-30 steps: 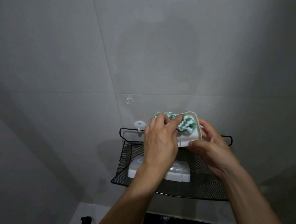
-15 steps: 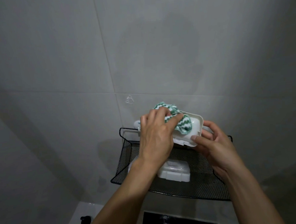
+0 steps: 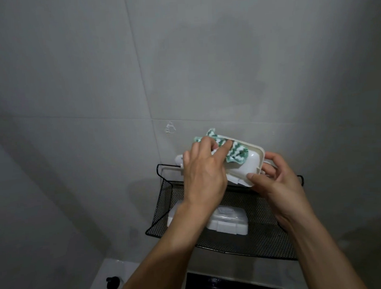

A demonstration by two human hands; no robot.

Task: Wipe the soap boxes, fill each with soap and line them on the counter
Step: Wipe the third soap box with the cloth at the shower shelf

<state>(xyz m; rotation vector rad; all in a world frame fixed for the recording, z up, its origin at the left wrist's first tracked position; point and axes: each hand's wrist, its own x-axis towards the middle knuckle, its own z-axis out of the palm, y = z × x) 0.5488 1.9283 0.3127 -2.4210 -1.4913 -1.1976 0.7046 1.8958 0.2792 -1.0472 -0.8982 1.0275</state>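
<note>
The left hand presses a bunched green-and-white zigzag cloth into an open white plastic soap box, fingers curled over the fabric. The right hand grips the box's right end, thumb on the near rim; its other fingers are hidden behind the box. The box is held tilted in the air above a black wire-mesh shelf fixed to the grey tiled wall. A second, closed white soap box lies on the shelf, its left part covered by the left forearm. A small black knob-like object on the pale bench below is too dim to identify.
</note>
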